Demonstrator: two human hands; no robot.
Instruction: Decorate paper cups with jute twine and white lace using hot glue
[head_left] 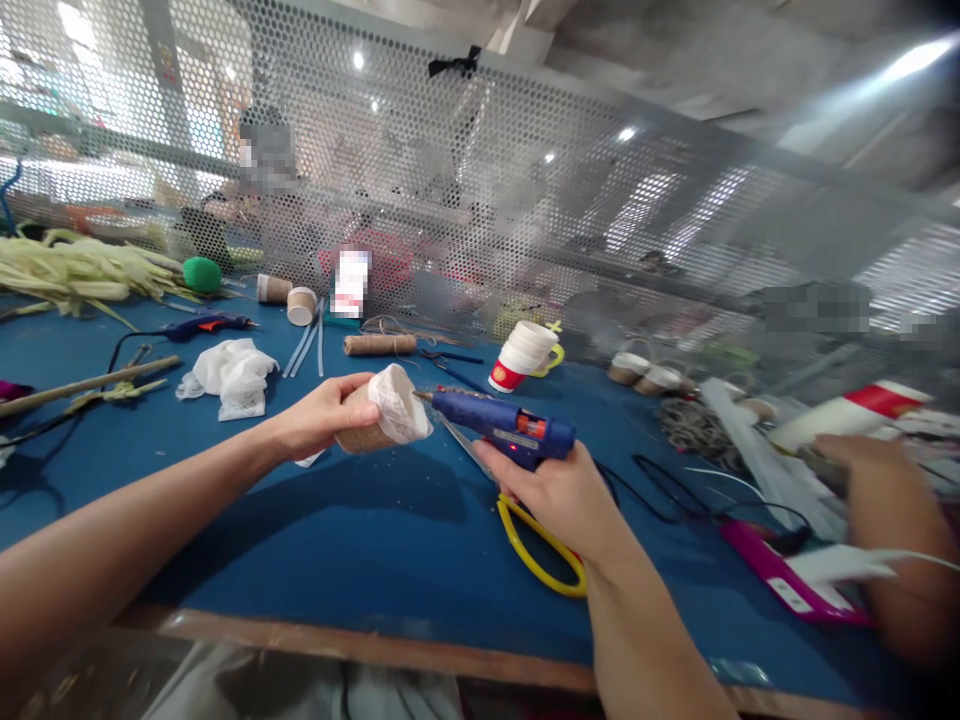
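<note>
My left hand point(319, 415) is wrapped round a small twine-covered cup point(360, 435) with white fabric point(397, 405) stuffed into its mouth, held tipped sideways above the blue table. My right hand point(559, 495) grips a blue hot glue gun point(506, 425). The gun's nozzle points left and almost touches the white fabric at the cup's rim. Yellow-handled scissors point(536, 555) lie on the table just below my right hand.
On the blue table point(337, 530) lie a wad of white fabric point(232, 375), a second glue gun point(202, 323), a twine spool point(379, 345), stacked paper cups point(525, 355), a green ball point(202, 274), dried leaves point(75, 270). Another person's arm point(892, 530) is at the right. A perforated metal screen point(525, 200) stands behind.
</note>
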